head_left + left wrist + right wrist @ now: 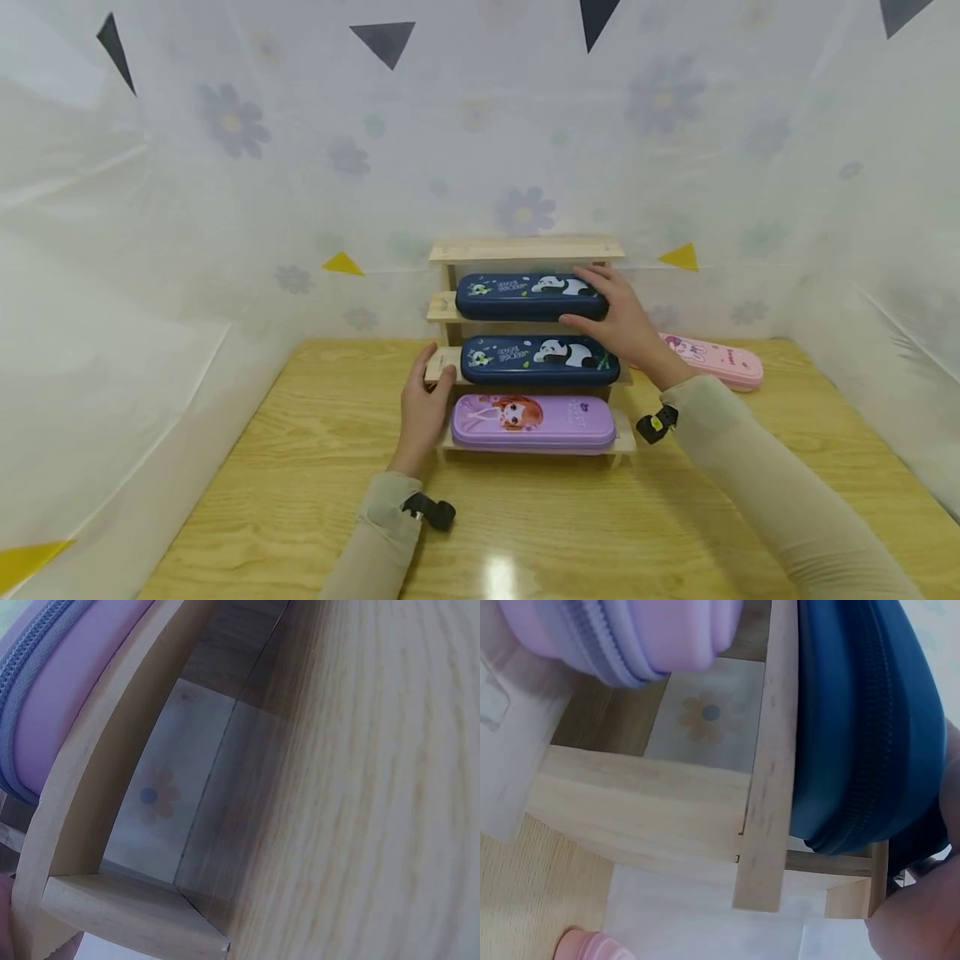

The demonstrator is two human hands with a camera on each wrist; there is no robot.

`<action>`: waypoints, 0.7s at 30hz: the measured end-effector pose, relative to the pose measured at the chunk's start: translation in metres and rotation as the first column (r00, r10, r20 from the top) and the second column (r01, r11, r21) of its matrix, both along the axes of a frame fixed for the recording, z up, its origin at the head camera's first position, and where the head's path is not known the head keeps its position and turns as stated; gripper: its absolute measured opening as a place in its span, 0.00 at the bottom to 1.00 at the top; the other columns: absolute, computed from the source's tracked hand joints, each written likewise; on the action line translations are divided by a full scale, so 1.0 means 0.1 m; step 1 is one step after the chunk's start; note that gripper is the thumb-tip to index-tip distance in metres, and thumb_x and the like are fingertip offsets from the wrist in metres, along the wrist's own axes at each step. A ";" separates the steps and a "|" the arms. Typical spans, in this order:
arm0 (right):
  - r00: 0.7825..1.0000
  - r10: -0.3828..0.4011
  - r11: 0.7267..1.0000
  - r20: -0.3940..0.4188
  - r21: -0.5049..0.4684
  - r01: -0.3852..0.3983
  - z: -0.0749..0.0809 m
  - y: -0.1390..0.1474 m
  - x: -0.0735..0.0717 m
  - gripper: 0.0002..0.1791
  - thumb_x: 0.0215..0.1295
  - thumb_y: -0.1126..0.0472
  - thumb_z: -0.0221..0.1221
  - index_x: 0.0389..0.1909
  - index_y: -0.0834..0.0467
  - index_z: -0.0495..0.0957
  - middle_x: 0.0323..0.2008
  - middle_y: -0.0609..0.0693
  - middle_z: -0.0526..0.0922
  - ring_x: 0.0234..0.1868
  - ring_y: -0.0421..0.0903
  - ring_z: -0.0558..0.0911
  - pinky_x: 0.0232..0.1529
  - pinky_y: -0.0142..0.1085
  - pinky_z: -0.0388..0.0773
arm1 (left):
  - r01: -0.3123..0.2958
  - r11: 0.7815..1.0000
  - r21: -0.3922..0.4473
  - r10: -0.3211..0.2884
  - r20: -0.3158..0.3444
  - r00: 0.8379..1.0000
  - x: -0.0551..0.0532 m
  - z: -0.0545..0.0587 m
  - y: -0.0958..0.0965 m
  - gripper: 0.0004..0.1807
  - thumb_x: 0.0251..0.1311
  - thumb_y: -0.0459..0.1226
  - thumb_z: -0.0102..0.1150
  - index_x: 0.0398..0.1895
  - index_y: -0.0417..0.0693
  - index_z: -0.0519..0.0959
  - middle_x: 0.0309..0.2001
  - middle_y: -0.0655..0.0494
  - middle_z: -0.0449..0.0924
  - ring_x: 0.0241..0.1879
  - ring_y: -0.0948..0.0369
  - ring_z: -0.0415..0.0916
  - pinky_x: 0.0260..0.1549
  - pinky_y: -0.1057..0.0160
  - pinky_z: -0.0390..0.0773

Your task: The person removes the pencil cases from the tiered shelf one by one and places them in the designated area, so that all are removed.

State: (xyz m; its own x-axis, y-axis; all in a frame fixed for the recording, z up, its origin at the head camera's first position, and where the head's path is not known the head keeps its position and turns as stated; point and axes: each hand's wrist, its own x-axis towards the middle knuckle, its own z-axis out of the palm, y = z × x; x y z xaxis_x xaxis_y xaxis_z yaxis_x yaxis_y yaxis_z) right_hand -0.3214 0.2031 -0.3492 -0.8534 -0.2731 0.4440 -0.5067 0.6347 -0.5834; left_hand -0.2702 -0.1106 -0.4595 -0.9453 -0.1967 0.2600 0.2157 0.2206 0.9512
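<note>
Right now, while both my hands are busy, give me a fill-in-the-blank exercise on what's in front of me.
1. The right hand holds the upper navy case at its ____ end.
2. The animal on the lower navy case is a ____.
3. The number of cases on the wooden rack is ____.
4. The case off the rack is ____ in colour.

Missing words: right; panda; three; pink.

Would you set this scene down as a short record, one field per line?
Pale wooden stepped rack: four shelves
Second shelf down: dark blue oblong panda case
Third shelf: matching dark blue panda case
Bottom shelf: lilac oblong zipped case, girl print
Left hand: grips third shelf's left end
Right hand: holds upper blue case's right end
Wood-grain table: pink oblong case, right of rack
</note>
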 end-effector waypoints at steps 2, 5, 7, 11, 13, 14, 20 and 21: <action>1.000 -0.001 1.000 0.015 0.008 0.001 0.01 0.00 -0.01 0.46 0.57 0.48 0.71 0.74 0.53 0.62 0.73 0.59 0.55 0.71 0.62 0.57 0.65 0.62 0.58 | -0.001 1.000 0.004 0.001 0.000 1.000 0.00 0.02 0.01 0.31 0.69 0.48 0.57 0.73 0.53 0.65 0.69 0.52 0.66 0.67 0.55 0.64 0.66 0.52 0.63; 1.000 -0.004 1.000 0.012 0.013 0.004 0.01 0.01 -0.02 0.45 0.57 0.48 0.71 0.74 0.54 0.62 0.72 0.58 0.56 0.70 0.62 0.59 0.65 0.61 0.60 | -0.004 1.000 -0.001 0.004 0.005 1.000 0.00 0.04 0.02 0.31 0.69 0.49 0.57 0.73 0.54 0.65 0.69 0.52 0.66 0.67 0.56 0.65 0.66 0.53 0.63; 1.000 -0.005 1.000 -0.004 0.008 0.005 0.00 0.02 -0.01 0.45 0.57 0.50 0.71 0.73 0.54 0.63 0.72 0.58 0.57 0.69 0.62 0.60 0.64 0.61 0.61 | -0.006 1.000 -0.009 0.006 0.007 1.000 0.00 0.04 0.02 0.31 0.69 0.49 0.57 0.73 0.53 0.65 0.69 0.52 0.67 0.66 0.56 0.65 0.65 0.53 0.63; 0.999 -0.008 1.000 -0.036 -0.013 0.008 -0.01 0.04 0.01 0.43 0.57 0.53 0.72 0.72 0.55 0.65 0.71 0.57 0.59 0.69 0.61 0.61 0.64 0.59 0.62 | -0.001 1.000 -0.017 0.001 0.003 1.000 -0.01 0.04 0.02 0.31 0.69 0.49 0.57 0.73 0.53 0.65 0.69 0.53 0.67 0.65 0.56 0.66 0.65 0.52 0.64; 0.999 -0.011 1.000 -0.046 -0.019 0.010 -0.02 0.05 0.03 0.42 0.57 0.54 0.72 0.72 0.53 0.66 0.70 0.56 0.60 0.69 0.60 0.61 0.64 0.59 0.62 | 0.002 1.000 -0.017 -0.002 -0.002 1.000 -0.01 0.03 0.02 0.31 0.69 0.48 0.57 0.73 0.54 0.65 0.69 0.53 0.67 0.65 0.56 0.66 0.64 0.52 0.65; 0.999 -0.013 1.000 -0.048 -0.022 0.012 -0.02 0.05 0.04 0.42 0.56 0.54 0.72 0.72 0.53 0.66 0.70 0.56 0.60 0.69 0.60 0.61 0.64 0.59 0.61 | 0.002 1.000 -0.017 -0.002 -0.003 1.000 -0.02 0.03 0.02 0.31 0.69 0.48 0.57 0.73 0.54 0.65 0.69 0.53 0.67 0.65 0.56 0.66 0.64 0.52 0.65; 0.998 -0.028 0.999 -0.051 -0.033 0.027 -0.01 0.14 0.07 0.42 0.55 0.54 0.73 0.71 0.52 0.68 0.70 0.55 0.61 0.69 0.59 0.61 0.65 0.60 0.59 | 0.006 1.000 -0.014 -0.006 -0.007 1.000 -0.03 0.01 0.02 0.31 0.69 0.48 0.57 0.73 0.53 0.65 0.69 0.53 0.68 0.65 0.57 0.66 0.63 0.53 0.66; 0.998 -0.032 0.999 -0.050 -0.037 0.030 -0.01 0.16 0.08 0.42 0.55 0.55 0.73 0.71 0.52 0.68 0.70 0.55 0.61 0.69 0.59 0.61 0.66 0.59 0.59 | 0.006 1.000 -0.015 -0.006 -0.008 1.000 -0.03 0.01 0.02 0.31 0.69 0.48 0.57 0.73 0.53 0.65 0.69 0.53 0.68 0.65 0.57 0.66 0.63 0.52 0.66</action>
State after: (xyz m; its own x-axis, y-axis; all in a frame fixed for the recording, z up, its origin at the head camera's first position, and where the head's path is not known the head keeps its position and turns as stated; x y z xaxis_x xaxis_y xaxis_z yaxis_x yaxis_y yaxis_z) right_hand -0.3138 0.2188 -0.3504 -0.8375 -0.2301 0.4957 -0.5166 0.6292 -0.5807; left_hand -0.2732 -0.1085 -0.4586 -0.9445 -0.1869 0.2702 0.2245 0.2335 0.9461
